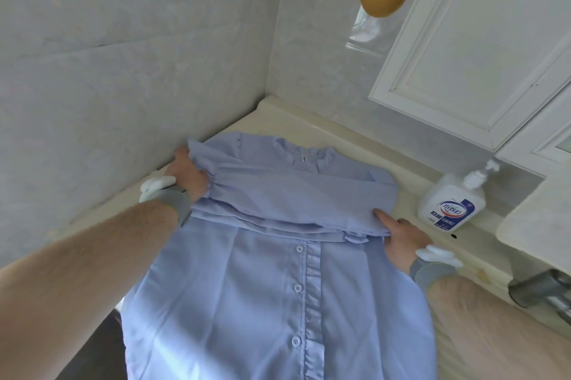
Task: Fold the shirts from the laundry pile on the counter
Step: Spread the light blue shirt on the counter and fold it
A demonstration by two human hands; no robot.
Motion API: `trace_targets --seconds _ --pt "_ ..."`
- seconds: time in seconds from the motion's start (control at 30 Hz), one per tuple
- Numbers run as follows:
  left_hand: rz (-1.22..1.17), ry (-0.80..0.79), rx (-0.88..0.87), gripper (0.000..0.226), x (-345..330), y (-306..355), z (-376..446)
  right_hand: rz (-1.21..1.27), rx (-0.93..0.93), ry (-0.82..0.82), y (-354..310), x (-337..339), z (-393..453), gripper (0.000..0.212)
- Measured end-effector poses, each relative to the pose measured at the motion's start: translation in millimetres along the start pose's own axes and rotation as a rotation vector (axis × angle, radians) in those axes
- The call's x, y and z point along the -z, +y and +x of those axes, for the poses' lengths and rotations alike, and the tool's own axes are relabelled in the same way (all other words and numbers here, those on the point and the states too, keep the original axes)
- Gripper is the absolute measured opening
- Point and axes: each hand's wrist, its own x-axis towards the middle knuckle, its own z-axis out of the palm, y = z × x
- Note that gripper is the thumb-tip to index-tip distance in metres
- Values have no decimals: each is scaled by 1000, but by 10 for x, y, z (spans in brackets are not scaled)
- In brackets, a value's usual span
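A light blue button shirt (272, 296) with a ruffled collar lies on the cream counter (355, 144), collar toward the wall corner. Both sleeves are folded across its upper part. My left hand (187, 174) grips the shirt's left edge beside the gathered cuff, its fingertips hidden under the cloth. At the right edge, my right hand (401, 239) pinches the folded layers, thumb on top pointing left. The shirt's lower part hangs off the counter's near edge toward me.
A white pump bottle (449, 200) with a blue label stands on the counter right of the shirt. White cabinet doors (469, 39) hang above it. A grey faucet (537, 287) juts in at the right edge. Tiled walls (123, 55) close the corner.
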Motion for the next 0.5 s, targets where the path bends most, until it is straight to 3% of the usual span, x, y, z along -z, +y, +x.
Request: trace_targets --seconds 0.13,0.27,0.37,0.5 --pt "204 -18 -88 53 45 -205 -109 373 -259 28 -10 21 -96 60" --pt "384 -16 -69 63 144 -319 -339 649 -444 -49 40 82 -211 29" --pt "569 -154 -7 66 266 -495 -575 961 -542 -219 114 107 -386 36" --pt "617 -285 7 57 458 -647 -847 1089 -607 -450 197 153 -668 30"
